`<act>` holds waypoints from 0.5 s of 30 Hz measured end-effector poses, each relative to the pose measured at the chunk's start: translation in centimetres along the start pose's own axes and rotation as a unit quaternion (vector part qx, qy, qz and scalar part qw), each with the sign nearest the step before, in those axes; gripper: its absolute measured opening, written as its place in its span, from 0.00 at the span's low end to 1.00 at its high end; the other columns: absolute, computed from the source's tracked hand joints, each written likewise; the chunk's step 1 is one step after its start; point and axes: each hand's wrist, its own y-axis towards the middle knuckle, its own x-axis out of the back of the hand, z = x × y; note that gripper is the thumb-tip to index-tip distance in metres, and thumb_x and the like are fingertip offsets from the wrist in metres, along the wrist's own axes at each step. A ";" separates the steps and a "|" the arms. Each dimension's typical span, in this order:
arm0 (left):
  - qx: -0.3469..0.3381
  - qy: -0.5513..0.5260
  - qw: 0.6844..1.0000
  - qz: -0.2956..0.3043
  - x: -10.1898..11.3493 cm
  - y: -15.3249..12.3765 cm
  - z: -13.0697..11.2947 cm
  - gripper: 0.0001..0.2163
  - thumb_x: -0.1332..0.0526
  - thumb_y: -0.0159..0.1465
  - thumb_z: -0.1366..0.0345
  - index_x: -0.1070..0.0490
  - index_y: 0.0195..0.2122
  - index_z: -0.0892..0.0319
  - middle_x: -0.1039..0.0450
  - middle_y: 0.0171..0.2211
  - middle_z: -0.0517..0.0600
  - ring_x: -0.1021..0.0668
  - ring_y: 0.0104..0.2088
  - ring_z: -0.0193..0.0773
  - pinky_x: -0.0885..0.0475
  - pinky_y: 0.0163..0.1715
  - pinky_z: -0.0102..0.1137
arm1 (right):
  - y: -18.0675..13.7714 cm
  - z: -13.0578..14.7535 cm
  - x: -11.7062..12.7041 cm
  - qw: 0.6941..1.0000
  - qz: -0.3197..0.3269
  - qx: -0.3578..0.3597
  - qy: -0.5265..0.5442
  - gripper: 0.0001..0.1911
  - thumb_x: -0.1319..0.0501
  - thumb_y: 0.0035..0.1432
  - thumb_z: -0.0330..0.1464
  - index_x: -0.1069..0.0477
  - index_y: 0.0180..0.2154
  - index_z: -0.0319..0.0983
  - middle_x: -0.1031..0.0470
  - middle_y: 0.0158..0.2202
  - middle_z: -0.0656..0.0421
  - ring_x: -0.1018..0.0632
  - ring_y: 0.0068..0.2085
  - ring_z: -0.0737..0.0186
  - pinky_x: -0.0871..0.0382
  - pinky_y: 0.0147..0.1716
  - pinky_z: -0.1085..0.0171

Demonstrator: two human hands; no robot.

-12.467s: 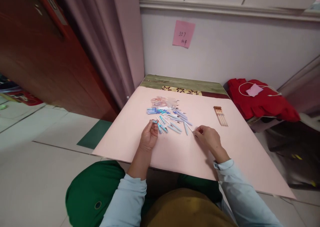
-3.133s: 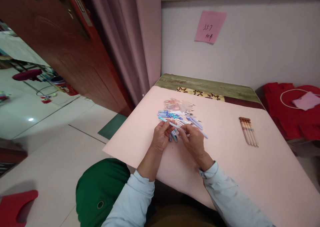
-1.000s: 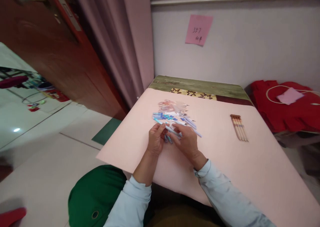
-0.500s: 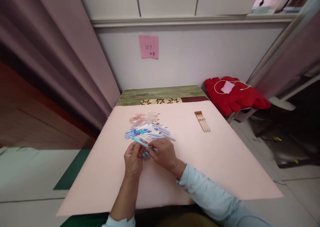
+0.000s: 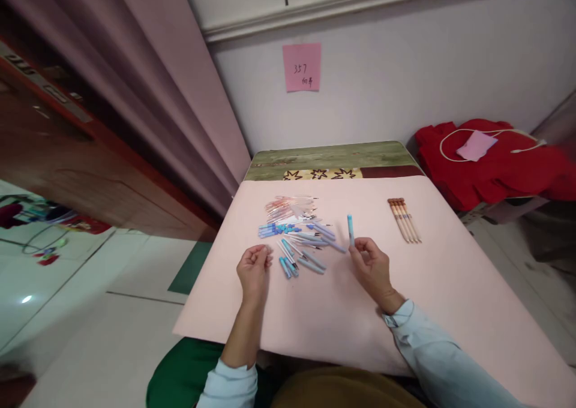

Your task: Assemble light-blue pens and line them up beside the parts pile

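My right hand [image 5: 372,270] pinches a light-blue pen [image 5: 350,230] by its lower end and holds it upright above the table, right of the loose pen parts. My left hand [image 5: 253,270] is closed with thumb and fingertips together, left of the parts; whether something small is in it I cannot make out. Between the hands lie blue pen caps [image 5: 285,268], white refills [image 5: 288,253] with dark tips and grey-blue pen barrels [image 5: 311,266]. Behind them are blue pen pieces [image 5: 269,230] and a heap of pink clear barrels [image 5: 283,207].
Several cream pens with brown tops [image 5: 404,221] lie side by side on the right of the pink-covered table [image 5: 324,318]. Red cloth [image 5: 504,168] with a white cord is piled beyond the right edge. A pink note [image 5: 302,67] hangs on the wall.
My hands were together over the parts on one light-blue pen; now they are apart. The right hand has carried the pen rightward and turned it upright. The view has shifted.
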 end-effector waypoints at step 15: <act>-0.226 0.639 0.720 0.148 -5.4 6.3 -3.0 0.06 0.41 0.58 0.69 0.25 0.34 0.57 0.25 0.37 0.53 0.26 0.43 0.44 0.34 0.46 0.37 | -0.4 -0.4 0.0 0.996 0.081 -0.014 0.037 0.08 0.41 0.60 0.39 0.28 0.37 0.41 0.25 0.30 0.60 0.25 0.31 0.63 0.31 0.33 0.66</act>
